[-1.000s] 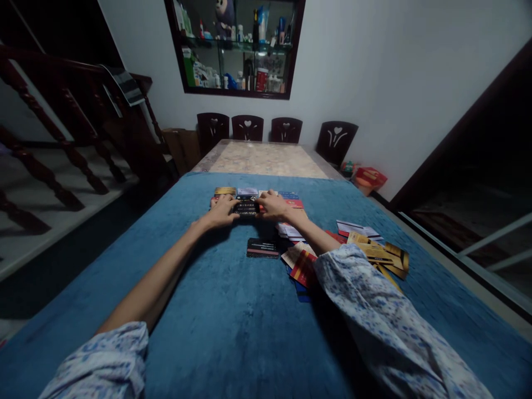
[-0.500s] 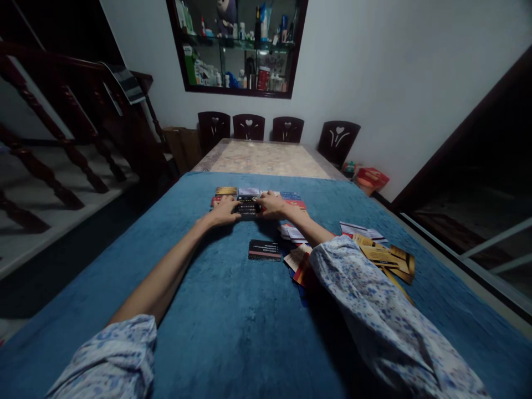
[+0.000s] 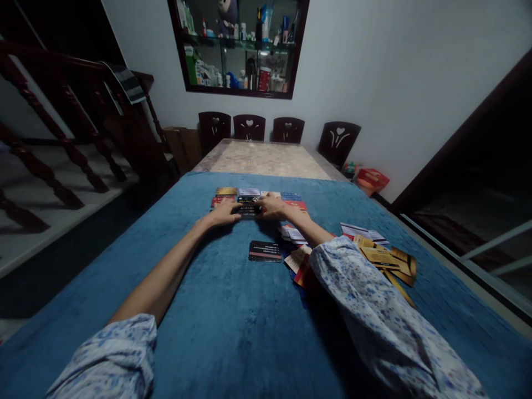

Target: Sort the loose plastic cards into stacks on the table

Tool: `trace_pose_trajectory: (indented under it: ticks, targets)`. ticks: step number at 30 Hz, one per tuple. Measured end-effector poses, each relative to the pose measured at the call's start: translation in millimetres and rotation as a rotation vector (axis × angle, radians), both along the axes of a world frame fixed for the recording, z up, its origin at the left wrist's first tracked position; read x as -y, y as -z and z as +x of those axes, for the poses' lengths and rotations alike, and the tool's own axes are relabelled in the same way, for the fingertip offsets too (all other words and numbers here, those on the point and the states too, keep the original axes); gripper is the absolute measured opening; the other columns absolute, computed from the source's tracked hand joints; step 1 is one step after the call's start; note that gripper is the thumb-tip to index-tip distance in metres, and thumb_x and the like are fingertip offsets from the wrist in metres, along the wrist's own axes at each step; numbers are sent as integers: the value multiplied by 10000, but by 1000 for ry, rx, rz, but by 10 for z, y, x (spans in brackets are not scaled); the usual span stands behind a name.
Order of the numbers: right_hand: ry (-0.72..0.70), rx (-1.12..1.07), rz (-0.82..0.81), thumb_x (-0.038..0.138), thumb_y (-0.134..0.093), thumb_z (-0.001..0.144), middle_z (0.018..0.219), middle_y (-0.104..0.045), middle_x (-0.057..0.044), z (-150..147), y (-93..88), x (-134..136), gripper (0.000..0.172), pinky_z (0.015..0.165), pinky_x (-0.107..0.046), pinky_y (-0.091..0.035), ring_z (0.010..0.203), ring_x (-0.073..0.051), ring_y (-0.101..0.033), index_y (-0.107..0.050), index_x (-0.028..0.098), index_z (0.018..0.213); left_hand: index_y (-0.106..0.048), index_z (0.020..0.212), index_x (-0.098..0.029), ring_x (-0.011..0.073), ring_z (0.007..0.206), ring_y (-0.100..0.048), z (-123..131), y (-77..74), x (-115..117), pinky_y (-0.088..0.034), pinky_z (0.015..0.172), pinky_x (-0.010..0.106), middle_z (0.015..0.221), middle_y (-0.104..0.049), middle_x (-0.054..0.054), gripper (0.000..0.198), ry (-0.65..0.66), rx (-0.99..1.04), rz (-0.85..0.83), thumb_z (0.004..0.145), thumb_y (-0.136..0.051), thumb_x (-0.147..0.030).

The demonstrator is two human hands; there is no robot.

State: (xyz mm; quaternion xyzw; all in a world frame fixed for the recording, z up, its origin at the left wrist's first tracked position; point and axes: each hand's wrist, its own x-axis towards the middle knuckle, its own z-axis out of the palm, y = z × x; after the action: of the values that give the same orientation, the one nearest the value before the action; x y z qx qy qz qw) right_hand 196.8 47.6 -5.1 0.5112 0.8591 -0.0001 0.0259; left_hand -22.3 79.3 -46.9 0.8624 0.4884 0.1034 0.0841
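A black card (image 3: 248, 211) with pale print is between my two hands, in the near row of a card layout. My left hand (image 3: 225, 211) grips its left edge, the thumb at the near corner. My right hand (image 3: 272, 207) has its fingers curled on the right edge. Just beyond lies another black card (image 3: 248, 199), with a red card (image 3: 222, 200) partly under my left fingers. The far row has a gold card (image 3: 226, 191), a pale card (image 3: 249, 192) and a blue card (image 3: 291, 196). Closer to me lies a black card with a stripe (image 3: 265, 251).
Loose cards (image 3: 300, 265) are heaped beside and partly under my right forearm. Farther right are gold cards (image 3: 384, 256) and white cards (image 3: 361, 231). A blue cloth (image 3: 199, 332) covers the near table. Chairs (image 3: 249, 127) line its far end.
The black card between my hands seems to have tipped slightly and looks darker. Both hands stay almost in place around it. The other cards have not moved.
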Motion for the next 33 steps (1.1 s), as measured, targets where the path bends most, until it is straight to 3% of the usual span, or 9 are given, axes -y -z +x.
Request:
trace_pose_trajectory:
  ticks: [13,23,33]
  targets:
    - [2,-30,5,368,-629,835,1309,-642,-114,9,-18,17,431,859,-367,-472,1210,-310,-512,-691,251,1246,-618,1368,-215,359,1269,-506,-12,10,-1,-437,1068,532,1360,-623,125,582,10,-8,6,809,-563,-365]
    - [1,-21,5,373,-620,843,1299,-649,-126,4,-31,36,430,824,-370,-458,1200,-322,-504,-699,264,1251,-603,1379,-255,375,1296,-470,-5,2,15,-425,1051,563,1353,-621,128,591,21,-24,15,799,-559,-362]
    - [-29,-27,-6,408,-615,882,1363,-609,-129,47,-48,51,473,925,-409,-444,1227,-320,-504,-656,257,1328,-594,1389,-239,380,1323,-444,-23,3,29,-410,1067,555,1374,-590,146,611,6,-16,34,800,-580,-401]
